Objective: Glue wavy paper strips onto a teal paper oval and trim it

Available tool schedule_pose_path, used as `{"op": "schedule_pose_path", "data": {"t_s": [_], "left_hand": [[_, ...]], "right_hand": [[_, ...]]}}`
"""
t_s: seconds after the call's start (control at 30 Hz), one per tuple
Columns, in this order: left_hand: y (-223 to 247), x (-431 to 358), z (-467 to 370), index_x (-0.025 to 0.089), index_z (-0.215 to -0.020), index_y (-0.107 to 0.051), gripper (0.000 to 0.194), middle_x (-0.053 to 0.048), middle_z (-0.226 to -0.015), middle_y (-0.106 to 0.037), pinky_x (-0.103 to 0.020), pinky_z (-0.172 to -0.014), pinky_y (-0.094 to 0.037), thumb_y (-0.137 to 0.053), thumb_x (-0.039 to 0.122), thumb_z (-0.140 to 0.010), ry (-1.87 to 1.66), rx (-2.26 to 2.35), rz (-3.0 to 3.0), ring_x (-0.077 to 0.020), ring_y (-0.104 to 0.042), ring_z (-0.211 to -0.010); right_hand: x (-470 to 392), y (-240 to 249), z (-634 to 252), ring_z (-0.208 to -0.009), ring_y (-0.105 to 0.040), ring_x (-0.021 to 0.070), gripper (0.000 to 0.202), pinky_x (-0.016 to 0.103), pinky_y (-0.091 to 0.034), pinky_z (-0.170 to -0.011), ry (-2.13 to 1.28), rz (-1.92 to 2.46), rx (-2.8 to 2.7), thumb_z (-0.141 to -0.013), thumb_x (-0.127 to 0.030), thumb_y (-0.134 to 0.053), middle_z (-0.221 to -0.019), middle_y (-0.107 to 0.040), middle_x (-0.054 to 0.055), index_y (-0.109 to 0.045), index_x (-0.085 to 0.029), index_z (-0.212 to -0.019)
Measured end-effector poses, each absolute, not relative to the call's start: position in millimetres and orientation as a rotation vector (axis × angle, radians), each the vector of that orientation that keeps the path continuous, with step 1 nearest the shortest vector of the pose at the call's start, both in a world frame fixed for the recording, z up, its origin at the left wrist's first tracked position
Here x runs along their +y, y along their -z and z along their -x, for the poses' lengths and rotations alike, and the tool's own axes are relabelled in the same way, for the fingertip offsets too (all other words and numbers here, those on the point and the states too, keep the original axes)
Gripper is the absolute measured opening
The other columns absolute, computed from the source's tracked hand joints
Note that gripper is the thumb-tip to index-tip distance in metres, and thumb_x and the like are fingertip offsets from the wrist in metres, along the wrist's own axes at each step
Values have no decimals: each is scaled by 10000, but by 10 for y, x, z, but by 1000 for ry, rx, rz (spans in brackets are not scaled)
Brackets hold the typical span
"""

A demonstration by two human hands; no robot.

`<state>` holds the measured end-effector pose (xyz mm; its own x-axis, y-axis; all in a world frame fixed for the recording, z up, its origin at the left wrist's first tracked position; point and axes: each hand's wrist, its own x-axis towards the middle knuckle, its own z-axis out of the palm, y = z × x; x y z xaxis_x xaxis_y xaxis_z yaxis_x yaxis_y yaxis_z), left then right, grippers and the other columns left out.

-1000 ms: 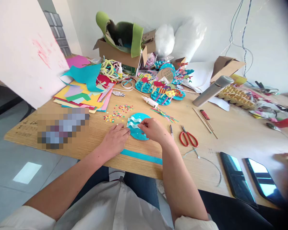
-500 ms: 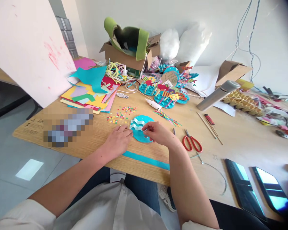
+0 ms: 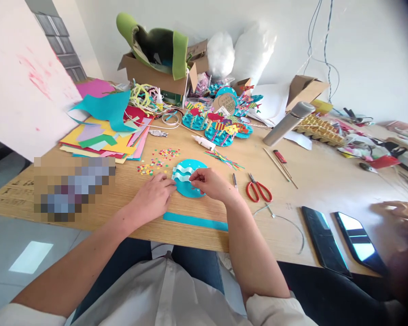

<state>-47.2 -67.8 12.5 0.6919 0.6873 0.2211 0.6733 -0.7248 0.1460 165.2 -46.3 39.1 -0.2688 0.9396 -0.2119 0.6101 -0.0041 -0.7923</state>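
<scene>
A round blue disc (image 3: 187, 189) lies on the wooden table, with two wavy pale strips (image 3: 182, 168) across its upper and middle part. My left hand (image 3: 155, 192) rests palm down at the disc's left edge, its fingers spread a little. Over the disc's right side, my right hand (image 3: 211, 183) pinches the right end of the lower wavy strip between thumb and fingertips. A long blue strip (image 3: 195, 221) lies between my forearms near the table's front edge.
Paper confetti (image 3: 156, 163), a glue bottle (image 3: 204, 143) and thin coloured strips (image 3: 224, 159) lie behind the disc. To the right are red-handled scissors (image 3: 259, 188), sticks (image 3: 281, 168), a steel flask (image 3: 289, 122) and two phones (image 3: 326, 240). Another person's hand (image 3: 399, 215) is at the far right.
The view has shifted to the right, so things appear further left. My hands keep nearly the same places at the disc. The other person's hand shows more at the far right.
</scene>
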Motion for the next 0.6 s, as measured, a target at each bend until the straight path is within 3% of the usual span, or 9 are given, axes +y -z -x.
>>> {"op": "schedule_pose_path", "data": {"t_s": [0.27, 0.47, 0.6], "left_hand": [[-157, -641, 481, 184, -926, -729, 230, -65, -1047, -711, -415, -952, -465, -506, 129, -902, -503, 1148, -2722, -242, -548, -1040], [-219, -537, 416, 166, -923, -693, 97, -66, -987, -708, -430, -949, -467, -624, 205, -867, -615, 1220, -2643, -252, -558, -1028], [-245, -489, 324, 163, -1045, -628, 234, -73, -1031, -695, -424, -903, -479, -683, 222, -826, -619, 1220, -2607, -259, -563, -1040]], "right_hand": [[-486, -442, -1627, -465, -479, 64, 152, 176, -405, -402, -1239, 1599, -1856, -802, -67, -538, -643, -527, -41, -631, -150, -889], [-503, -507, -1597, -509, -492, 53, 173, 141, -400, -385, -1299, 1529, -1762, -761, -27, -541, -711, -583, -23, -634, -143, -850], [-510, -533, -1594, -497, -490, 47, 200, 136, -400, -388, -1327, 1496, -1738, -728, -22, -529, -717, -612, -21, -641, -143, -842]]}}
